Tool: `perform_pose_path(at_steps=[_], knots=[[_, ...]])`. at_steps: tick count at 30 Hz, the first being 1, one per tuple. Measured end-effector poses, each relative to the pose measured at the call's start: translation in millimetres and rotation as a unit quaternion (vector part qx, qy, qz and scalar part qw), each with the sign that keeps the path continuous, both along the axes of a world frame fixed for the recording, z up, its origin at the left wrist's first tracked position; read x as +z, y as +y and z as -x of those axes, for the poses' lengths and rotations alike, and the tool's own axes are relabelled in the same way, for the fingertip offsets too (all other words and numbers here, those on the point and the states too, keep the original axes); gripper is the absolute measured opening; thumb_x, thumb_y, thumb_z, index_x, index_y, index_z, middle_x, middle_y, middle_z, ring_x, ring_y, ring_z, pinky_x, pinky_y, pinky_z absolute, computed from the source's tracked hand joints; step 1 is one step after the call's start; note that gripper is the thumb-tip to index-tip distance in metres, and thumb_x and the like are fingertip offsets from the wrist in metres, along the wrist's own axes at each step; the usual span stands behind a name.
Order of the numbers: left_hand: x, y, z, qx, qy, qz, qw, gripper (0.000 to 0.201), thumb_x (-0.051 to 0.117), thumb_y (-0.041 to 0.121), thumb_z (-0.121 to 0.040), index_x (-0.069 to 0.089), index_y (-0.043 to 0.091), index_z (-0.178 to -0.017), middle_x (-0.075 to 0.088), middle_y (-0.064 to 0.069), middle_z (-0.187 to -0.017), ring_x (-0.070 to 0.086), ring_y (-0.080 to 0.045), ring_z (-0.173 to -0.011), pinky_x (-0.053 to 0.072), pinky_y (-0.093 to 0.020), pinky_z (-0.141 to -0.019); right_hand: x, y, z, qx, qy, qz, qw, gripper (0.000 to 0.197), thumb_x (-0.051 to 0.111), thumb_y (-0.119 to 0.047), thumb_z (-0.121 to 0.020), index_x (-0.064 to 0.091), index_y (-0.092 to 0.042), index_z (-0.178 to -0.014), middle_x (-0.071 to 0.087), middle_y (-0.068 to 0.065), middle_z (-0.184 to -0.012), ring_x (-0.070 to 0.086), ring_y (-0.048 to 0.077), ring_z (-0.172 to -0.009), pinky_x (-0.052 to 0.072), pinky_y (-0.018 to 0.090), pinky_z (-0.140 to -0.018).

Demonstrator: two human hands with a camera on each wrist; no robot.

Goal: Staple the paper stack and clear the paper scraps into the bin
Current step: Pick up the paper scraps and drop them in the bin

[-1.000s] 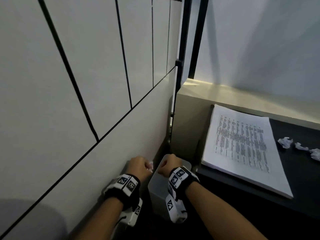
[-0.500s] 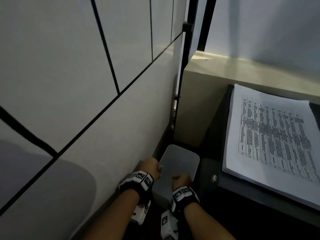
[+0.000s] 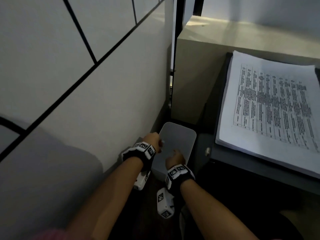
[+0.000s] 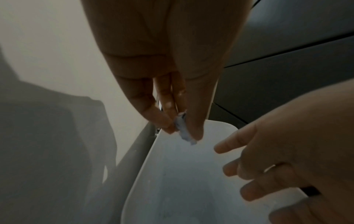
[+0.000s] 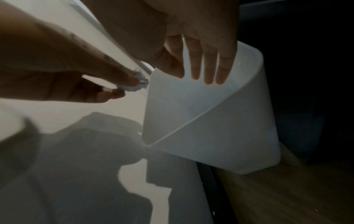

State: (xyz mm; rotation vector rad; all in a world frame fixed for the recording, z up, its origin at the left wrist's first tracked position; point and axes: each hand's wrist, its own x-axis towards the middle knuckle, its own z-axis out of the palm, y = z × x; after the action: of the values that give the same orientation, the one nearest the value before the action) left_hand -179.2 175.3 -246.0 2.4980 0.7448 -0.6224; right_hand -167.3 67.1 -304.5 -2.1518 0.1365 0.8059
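Observation:
A white bin [image 3: 181, 135] stands on the floor between the wall and the desk. Above the bin's left rim, my left hand [image 3: 160, 144] pinches a small crumpled paper scrap [image 4: 182, 127] between thumb and fingertips. In the right wrist view the scrap [image 5: 138, 87] hangs just left of the bin [image 5: 210, 121]. My right hand [image 3: 174, 154] hovers over the bin's top with straight, spread fingers [image 5: 208, 72] and holds nothing. I cannot tell whether it touches the bin. The printed paper stack [image 3: 270, 110] lies on the dark desk to the right.
A pale tiled wall [image 3: 78, 84] runs close along the left of the bin. The dark desk edge [image 3: 242, 170] juts out on the right, and a beige cabinet side [image 3: 190, 75] stands behind the bin. Wooden floor [image 5: 277, 197] shows beside the bin.
The view has dropped closer to the bin. Both hands have moved from the bin's near edge to above its top, the left still pinching the scrap. The loose scraps on the desk have left the view.

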Motion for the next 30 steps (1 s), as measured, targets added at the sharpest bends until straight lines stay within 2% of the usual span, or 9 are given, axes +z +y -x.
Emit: perform_pose_path(at_steps=[5, 7, 10, 15, 21, 24, 26, 28, 30], knots=[[-4, -9, -5, -0.009, -0.001, 0.034, 0.999, 0.041, 0.065, 0.020, -0.087, 0.061, 0.009, -0.126, 0.060, -0.010, -0.132, 0.057, -0.026, -0.121, 0.043, -0.027, -0.100, -3, -5, 11, 0.023, 0.011, 0.035, 0.999, 0.043, 0.049, -0.008, -0.090, 0.045, -0.004, -0.132, 0.049, 0.020, -0.134, 0.049, 0.035, -0.124, 0.042, 0.036, -0.099], [-11, -13, -5, -0.012, 0.005, 0.053, 0.999, 0.043, 0.065, 0.014, -0.087, 0.058, 0.011, -0.129, 0.059, -0.010, -0.133, 0.056, -0.025, -0.123, 0.042, -0.026, -0.102, -2, -7, 16, 0.040, 0.019, 0.045, 0.998, 0.044, 0.046, -0.012, -0.091, 0.044, -0.006, -0.134, 0.047, 0.018, -0.138, 0.048, 0.034, -0.126, 0.040, 0.034, -0.102], [-15, -17, -4, -0.017, 0.004, 0.038, 0.999, 0.045, 0.059, 0.003, -0.088, 0.055, 0.012, -0.132, 0.058, -0.015, -0.133, 0.056, -0.027, -0.122, 0.044, -0.029, -0.102, 0, -14, 18, 0.036, 0.043, 0.039, 0.998, 0.047, 0.049, -0.012, -0.090, 0.043, -0.008, -0.136, 0.045, 0.016, -0.140, 0.045, 0.032, -0.128, 0.038, 0.033, -0.104], [8, -17, 1, -0.020, -0.016, 0.002, 1.000, 0.034, 0.058, 0.009, -0.090, 0.063, 0.008, -0.123, 0.061, -0.013, -0.130, 0.058, -0.027, -0.120, 0.044, -0.029, -0.103, 33, -15, 19, 0.037, 0.046, 0.026, 0.998, 0.046, 0.050, -0.015, -0.090, 0.045, -0.007, -0.135, 0.045, 0.014, -0.142, 0.044, 0.031, -0.130, 0.037, 0.033, -0.108], [80, -22, 17, -0.016, -0.093, -0.022, 0.995, 0.027, 0.059, 0.012, -0.087, 0.070, 0.006, -0.110, 0.069, -0.012, -0.117, 0.063, -0.025, -0.112, 0.046, -0.027, -0.094, 110, -27, 32, 0.154, -0.024, -0.065, 0.986, 0.047, 0.048, -0.009, -0.092, 0.039, -0.007, -0.138, 0.047, 0.016, -0.139, 0.046, 0.031, -0.128, 0.038, 0.034, -0.104], [130, -33, 25, -0.006, -0.160, -0.031, 0.987, 0.024, 0.059, 0.012, -0.086, 0.071, 0.006, -0.105, 0.073, -0.015, -0.107, 0.067, -0.027, -0.103, 0.050, -0.030, -0.091, 164, -39, 43, 0.199, -0.098, -0.107, 0.969, 0.041, 0.045, -0.006, -0.092, 0.042, -0.007, -0.134, 0.054, 0.018, -0.130, 0.053, 0.032, -0.119, 0.042, 0.032, -0.090], [165, -45, 28, -0.005, -0.213, -0.037, 0.976, 0.022, 0.060, 0.012, -0.086, 0.071, 0.004, -0.103, 0.073, -0.017, -0.103, 0.069, -0.029, -0.098, 0.053, -0.033, -0.091, 200, -51, 45, 0.217, -0.148, -0.137, 0.955, 0.036, 0.047, -0.005, -0.090, 0.046, -0.002, -0.126, 0.057, 0.021, -0.123, 0.056, 0.033, -0.112, 0.039, 0.029, -0.079], [200, -60, 31, -0.007, -0.269, -0.048, 0.962, 0.022, 0.061, 0.012, -0.085, 0.071, 0.005, -0.103, 0.073, -0.018, -0.102, 0.068, -0.029, -0.096, 0.053, -0.034, -0.090, 233, -72, 43, 0.229, -0.201, -0.146, 0.941, 0.034, 0.051, -0.007, -0.087, 0.050, -0.002, -0.121, 0.059, 0.020, -0.119, 0.057, 0.033, -0.109, 0.039, 0.029, -0.077], [233, -80, 32, -0.019, -0.321, -0.053, 0.945, 0.021, 0.060, 0.013, -0.086, 0.071, 0.007, -0.103, 0.072, -0.016, -0.101, 0.066, -0.028, -0.093, 0.051, -0.030, -0.087, 265, -99, 39, 0.229, -0.259, -0.152, 0.926, 0.035, 0.054, -0.009, -0.085, 0.054, -0.005, -0.119, 0.063, 0.016, -0.116, 0.059, 0.030, -0.106, 0.038, 0.024, -0.076]])
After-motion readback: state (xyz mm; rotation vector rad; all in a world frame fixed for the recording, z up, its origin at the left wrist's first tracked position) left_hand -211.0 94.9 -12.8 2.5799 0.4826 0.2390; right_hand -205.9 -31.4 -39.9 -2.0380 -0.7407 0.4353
